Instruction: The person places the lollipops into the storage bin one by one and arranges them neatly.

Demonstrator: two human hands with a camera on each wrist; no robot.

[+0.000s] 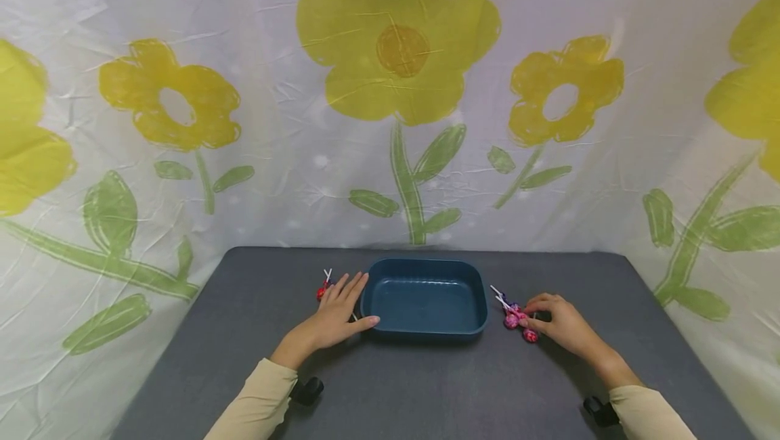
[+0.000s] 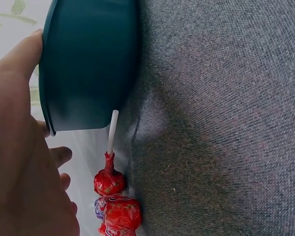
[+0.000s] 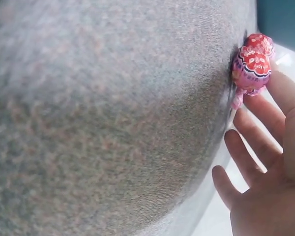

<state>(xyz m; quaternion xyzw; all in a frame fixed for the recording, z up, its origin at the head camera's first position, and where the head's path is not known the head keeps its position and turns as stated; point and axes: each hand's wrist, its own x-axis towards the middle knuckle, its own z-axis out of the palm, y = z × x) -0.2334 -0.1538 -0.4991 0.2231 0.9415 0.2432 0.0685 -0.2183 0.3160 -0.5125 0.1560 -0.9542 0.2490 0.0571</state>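
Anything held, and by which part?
The left hand touches the blue container at its rim; the right hand is at pink lollipops, but whether it pinches one can't be told.

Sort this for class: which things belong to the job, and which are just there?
Likely in the job:
blue dish, touched by left grip
pink lollipops, at right grip
red lollipops beside the dish

Likely just around:
grey table
flowered backdrop

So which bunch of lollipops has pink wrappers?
The right bunch, beside the tray, at the fingers of the right hand. The left bunch, near the left hand, shows mainly red wrappers.
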